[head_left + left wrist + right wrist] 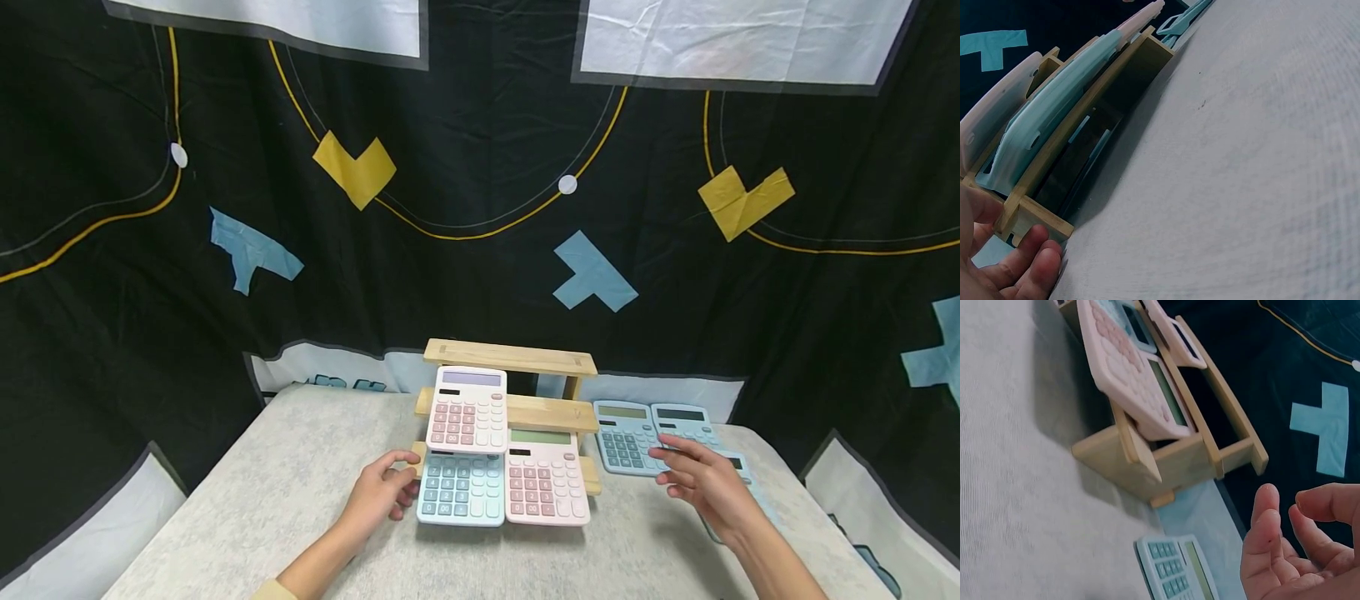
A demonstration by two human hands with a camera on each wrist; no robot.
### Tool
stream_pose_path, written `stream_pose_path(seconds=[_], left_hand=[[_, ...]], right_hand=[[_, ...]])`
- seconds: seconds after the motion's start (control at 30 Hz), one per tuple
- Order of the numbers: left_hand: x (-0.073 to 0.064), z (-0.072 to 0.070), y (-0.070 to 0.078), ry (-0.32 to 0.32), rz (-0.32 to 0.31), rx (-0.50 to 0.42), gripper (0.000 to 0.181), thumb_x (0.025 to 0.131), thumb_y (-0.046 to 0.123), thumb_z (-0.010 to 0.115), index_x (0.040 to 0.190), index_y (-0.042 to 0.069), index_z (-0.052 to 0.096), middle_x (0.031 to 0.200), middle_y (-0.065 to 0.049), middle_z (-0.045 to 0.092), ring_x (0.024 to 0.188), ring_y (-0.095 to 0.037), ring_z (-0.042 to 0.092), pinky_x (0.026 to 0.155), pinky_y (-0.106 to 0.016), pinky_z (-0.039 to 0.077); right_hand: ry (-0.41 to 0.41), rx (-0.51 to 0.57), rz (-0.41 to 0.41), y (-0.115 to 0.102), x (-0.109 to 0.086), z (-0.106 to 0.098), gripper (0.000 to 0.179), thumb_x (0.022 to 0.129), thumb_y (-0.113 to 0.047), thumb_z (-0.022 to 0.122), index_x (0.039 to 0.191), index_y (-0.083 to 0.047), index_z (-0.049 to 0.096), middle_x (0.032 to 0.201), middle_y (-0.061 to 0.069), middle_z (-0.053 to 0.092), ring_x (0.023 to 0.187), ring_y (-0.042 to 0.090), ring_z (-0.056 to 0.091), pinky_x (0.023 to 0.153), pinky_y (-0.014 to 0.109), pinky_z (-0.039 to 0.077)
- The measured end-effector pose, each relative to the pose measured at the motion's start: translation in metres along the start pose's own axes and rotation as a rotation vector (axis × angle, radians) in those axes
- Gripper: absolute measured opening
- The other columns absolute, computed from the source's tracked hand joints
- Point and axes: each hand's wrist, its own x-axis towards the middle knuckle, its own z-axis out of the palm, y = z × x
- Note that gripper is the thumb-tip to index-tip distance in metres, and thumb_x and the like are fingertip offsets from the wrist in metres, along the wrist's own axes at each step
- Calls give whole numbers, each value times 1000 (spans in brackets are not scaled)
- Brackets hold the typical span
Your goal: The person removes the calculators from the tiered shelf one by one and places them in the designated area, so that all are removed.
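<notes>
A wooden tiered rack (512,357) bears three calculators. The upper one is a white-and-pink calculator (468,400); below it stand a blue calculator (461,492) and a pink calculator (549,487) side by side. My left hand (381,492) is at the rack's left end, thumb and curled fingers (1038,265) about its lower corner in the left wrist view. Out to the right, my right hand (705,483) hovers with fingers loosely bent and nothing between them. Beneath and behind it lie several more blue calculators (626,450), partly hidden by that hand.
The pale grey tabletop (247,492) extends to both sides of the rack. Behind it hangs a black cloth (465,283) with yellow lines and blue and yellow tape patches. Another blue calculator (1172,569) lies beside the rack's right end in the right wrist view.
</notes>
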Motion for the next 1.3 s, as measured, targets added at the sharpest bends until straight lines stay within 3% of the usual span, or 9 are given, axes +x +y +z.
stream_pose_path(seconds=[0.37, 0.83, 1.3], left_hand=[[0, -2, -1, 1, -6, 0, 27, 97, 19, 58, 123, 12, 65, 84, -8, 69, 70, -22, 61, 55, -32, 52], [-1, 0, 1, -4, 0, 4, 27, 97, 19, 59, 122, 12, 65, 83, -7, 69, 70, -22, 61, 55, -32, 52], [1, 0, -1, -1, -2, 1, 26, 97, 18, 59, 122, 12, 65, 83, -7, 69, 69, -21, 62, 55, -32, 52]], right_hand=[[-30, 47, -19, -6, 2, 25, 56, 96, -20, 67, 146, -5, 46, 112, -1, 72, 87, 20, 70, 71, 26, 57], [-53, 58, -19, -7, 4, 54, 52, 96, -17, 65, 144, -4, 48, 126, 12, 68, 89, 21, 71, 70, 26, 57], [-121, 107, -50, -7, 5, 85, 54, 95, -14, 65, 144, -2, 47, 123, 13, 69, 85, 18, 71, 68, 25, 55]])
